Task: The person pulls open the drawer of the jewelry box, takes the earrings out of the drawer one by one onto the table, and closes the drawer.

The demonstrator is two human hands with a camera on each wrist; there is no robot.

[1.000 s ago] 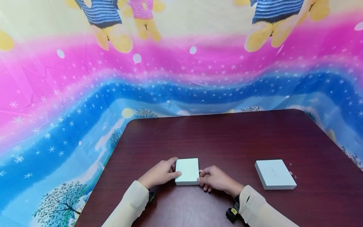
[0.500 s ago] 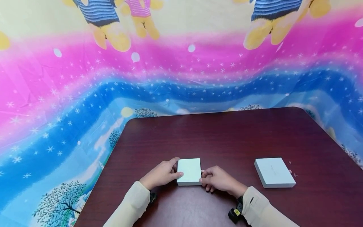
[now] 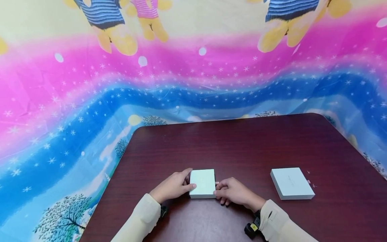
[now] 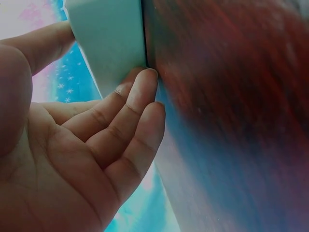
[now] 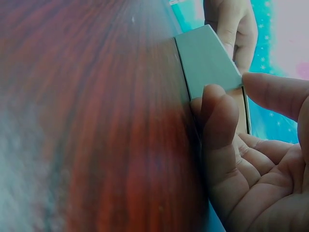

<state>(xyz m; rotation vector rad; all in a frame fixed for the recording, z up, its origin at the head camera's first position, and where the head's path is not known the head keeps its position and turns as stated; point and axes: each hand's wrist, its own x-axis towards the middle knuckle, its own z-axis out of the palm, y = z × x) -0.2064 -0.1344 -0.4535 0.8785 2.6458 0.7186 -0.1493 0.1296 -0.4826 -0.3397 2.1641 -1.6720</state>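
Note:
A small flat white box (image 3: 202, 184) lies on the dark red-brown table in the head view. The left hand (image 3: 173, 185) holds its left side, thumb on the top face and fingers against the side. In the left wrist view, several fingertips (image 4: 145, 79) press the box (image 4: 108, 38) near its lower edge. The right hand (image 3: 234, 192) grips the right end, its thumb at the near corner and its other fingers curled by the side. A pale tab (image 3: 216, 183) sticks out there beside the index finger. A tan end panel (image 5: 240, 104) shows past the fingers in the right wrist view.
A second white box (image 3: 292, 183), with faint print on top and a small pinkish tab on its right side, lies farther right on the table (image 3: 235, 144). Behind the table hangs a colourful printed cloth (image 3: 193, 74). Black cameras are strapped to both wrists.
The held box and both hands have shifted slightly to the right along the table. The hold of both hands looks the same, and the head view has moved a little.

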